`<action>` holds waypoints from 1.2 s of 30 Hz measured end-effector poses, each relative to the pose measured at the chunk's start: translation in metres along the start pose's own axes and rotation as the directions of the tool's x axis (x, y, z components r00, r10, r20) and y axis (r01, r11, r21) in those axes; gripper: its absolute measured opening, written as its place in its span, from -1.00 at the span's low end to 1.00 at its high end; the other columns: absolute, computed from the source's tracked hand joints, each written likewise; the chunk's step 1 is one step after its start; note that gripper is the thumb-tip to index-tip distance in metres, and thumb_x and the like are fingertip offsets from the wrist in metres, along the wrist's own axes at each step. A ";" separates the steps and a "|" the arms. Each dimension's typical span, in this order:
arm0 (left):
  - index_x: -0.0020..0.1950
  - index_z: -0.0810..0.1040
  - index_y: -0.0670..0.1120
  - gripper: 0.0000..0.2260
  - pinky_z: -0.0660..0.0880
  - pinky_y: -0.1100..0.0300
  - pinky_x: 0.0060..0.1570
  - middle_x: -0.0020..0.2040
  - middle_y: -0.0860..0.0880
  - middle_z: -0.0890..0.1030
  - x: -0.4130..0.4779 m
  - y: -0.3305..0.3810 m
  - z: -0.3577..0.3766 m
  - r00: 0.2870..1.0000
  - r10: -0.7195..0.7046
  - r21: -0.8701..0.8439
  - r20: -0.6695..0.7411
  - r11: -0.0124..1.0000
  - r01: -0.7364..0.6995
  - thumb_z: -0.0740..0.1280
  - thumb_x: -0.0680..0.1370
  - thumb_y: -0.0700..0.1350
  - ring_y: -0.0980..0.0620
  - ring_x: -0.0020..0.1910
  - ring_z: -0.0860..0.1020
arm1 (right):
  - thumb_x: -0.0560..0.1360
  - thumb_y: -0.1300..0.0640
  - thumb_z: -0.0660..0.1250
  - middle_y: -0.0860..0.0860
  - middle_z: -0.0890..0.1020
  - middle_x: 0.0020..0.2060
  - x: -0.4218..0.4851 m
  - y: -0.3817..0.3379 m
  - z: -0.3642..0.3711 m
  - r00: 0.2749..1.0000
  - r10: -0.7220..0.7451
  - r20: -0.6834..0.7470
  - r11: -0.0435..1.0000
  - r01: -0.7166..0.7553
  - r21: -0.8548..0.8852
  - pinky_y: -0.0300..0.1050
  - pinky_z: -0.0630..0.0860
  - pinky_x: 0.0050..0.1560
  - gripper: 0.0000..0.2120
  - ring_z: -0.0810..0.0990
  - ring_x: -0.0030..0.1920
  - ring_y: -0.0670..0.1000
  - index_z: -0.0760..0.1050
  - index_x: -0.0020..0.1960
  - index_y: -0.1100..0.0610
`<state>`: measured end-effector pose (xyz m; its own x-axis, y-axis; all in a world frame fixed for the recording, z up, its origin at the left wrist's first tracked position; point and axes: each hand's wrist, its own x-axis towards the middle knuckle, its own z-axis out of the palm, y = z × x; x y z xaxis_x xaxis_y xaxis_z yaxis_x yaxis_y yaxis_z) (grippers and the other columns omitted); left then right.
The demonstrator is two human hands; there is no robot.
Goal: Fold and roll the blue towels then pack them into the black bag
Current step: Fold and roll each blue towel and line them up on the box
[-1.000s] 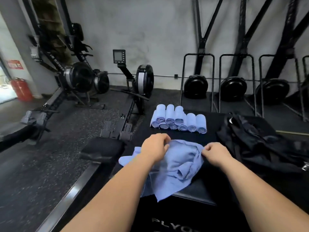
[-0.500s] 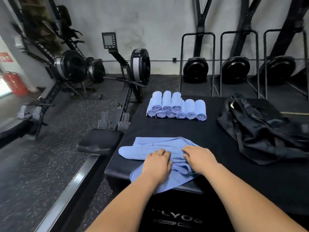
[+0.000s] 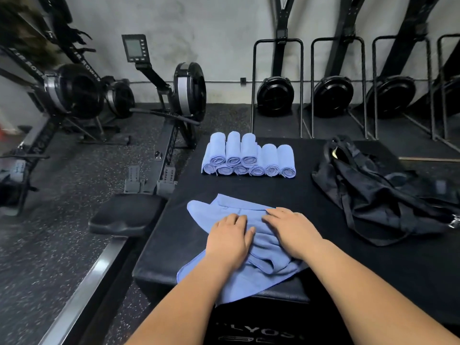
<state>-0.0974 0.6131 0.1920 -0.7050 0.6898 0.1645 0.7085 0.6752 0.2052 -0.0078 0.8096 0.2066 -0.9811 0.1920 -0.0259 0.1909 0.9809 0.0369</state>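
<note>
Loose crumpled blue cloth towel (image 3: 225, 211) at lower centre is being pressed flat by left hand (image 3: 230, 241) and right hand (image 3: 292, 231), fingers spread.

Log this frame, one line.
left hand: flat on loose towel | right hand: same | rolled towels: stacked behind | black bag: lying right

Black plyo box (image 3: 249, 192) up front, with lettering on its near face. Just off its left edge is a rowing machine (image 3: 189, 95), padded seat (image 3: 127, 215) nearest, monitor (image 3: 134, 48) up top. More rowers (image 3: 74, 90) sit further left, plus a row of fan-wheel stands (image 3: 275, 95) along the concrete wall (image 3: 211, 33).
</note>
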 end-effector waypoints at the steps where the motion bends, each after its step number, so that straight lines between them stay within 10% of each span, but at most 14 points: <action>1: 0.36 0.49 0.00 -0.40 0.42 0.00 0.24 0.26 -0.01 0.55 0.003 -0.001 0.003 1.000 0.004 -0.001 -0.013 1.000 -0.004 -0.14 0.63 0.30 -0.11 0.21 0.52 | 0.71 0.03 0.12 -0.12 0.25 0.62 0.004 0.001 0.001 0.998 -0.026 0.053 0.999 0.025 0.023 0.02 0.33 0.48 -0.58 0.23 0.60 0.02 0.32 0.55 -0.16; 6: 0.49 0.43 -0.02 -0.45 0.23 -0.03 0.53 0.49 -0.06 0.43 0.006 -0.014 0.017 0.996 0.073 0.008 -0.058 0.997 -0.072 -0.03 0.70 0.27 -0.13 0.49 0.38 | 0.75 -0.16 -0.06 -0.11 0.13 0.67 0.015 0.000 0.001 0.984 0.159 0.081 0.987 -0.156 -0.038 0.08 0.15 0.54 -0.50 0.16 0.63 0.01 0.14 0.65 -0.07; 13: 0.51 0.44 0.02 -0.46 0.07 -0.07 0.62 0.61 -0.08 0.36 0.004 -0.013 0.020 0.998 0.004 0.009 -0.067 1.000 -0.003 -0.01 0.70 0.28 -0.12 0.63 0.22 | 0.70 -0.11 -0.06 0.05 0.47 0.37 0.024 -0.005 0.000 0.851 0.524 0.004 0.835 -0.513 -0.199 0.10 0.29 0.27 -0.50 0.40 0.28 0.11 0.39 0.48 0.11; 19: 0.39 0.52 -0.03 -0.50 0.17 -0.09 0.57 0.47 -0.11 0.47 0.005 -0.013 0.018 0.995 -0.010 0.043 -0.101 0.999 0.015 0.06 0.68 0.26 -0.18 0.51 0.35 | 0.68 -0.05 0.10 0.03 0.36 0.56 0.038 0.005 0.014 0.981 0.191 -0.015 0.981 -0.191 0.015 0.03 0.29 0.49 -0.52 0.30 0.54 0.10 0.34 0.56 0.06; 24: 0.24 0.53 -0.06 -0.55 0.21 -0.11 0.52 0.31 -0.07 0.50 0.004 -0.011 0.016 0.989 -0.058 0.040 -0.134 0.997 0.063 0.09 0.66 0.24 -0.15 0.41 0.41 | 0.71 -0.10 -0.03 0.02 0.35 0.57 0.025 0.012 0.015 0.860 0.508 -0.050 0.860 -0.503 0.086 0.11 0.35 0.36 -0.53 0.31 0.53 0.10 0.34 0.53 0.01; 30: 0.20 0.50 -0.09 -0.56 0.20 -0.15 0.52 0.28 -0.13 0.46 0.003 -0.009 0.014 0.989 -0.026 0.080 -0.142 0.996 0.037 0.10 0.66 0.24 -0.22 0.38 0.40 | 0.61 -0.01 0.20 0.10 0.56 0.17 0.025 0.003 0.010 0.893 0.421 -0.158 0.900 -0.433 -0.053 0.10 0.42 0.09 -0.67 0.48 0.18 0.19 0.55 0.25 0.13; 36: 0.60 0.30 -0.04 -0.36 0.04 -0.21 0.60 0.61 -0.28 0.27 0.010 -0.007 0.013 1.000 0.014 0.174 0.009 0.985 -0.016 -0.04 0.67 0.33 -0.35 0.61 0.15 | 0.67 -0.02 0.11 0.03 0.02 0.70 0.036 0.028 0.005 0.985 0.135 0.111 0.978 -0.151 0.145 0.05 0.05 0.64 -0.36 -0.01 0.68 0.07 0.02 0.71 0.02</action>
<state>-0.1085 0.6187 0.1797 -0.6945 0.7017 0.1591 0.7140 0.6994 0.0321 -0.0380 0.8442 0.2019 -0.9364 0.3253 -0.1317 0.3395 0.9347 -0.1052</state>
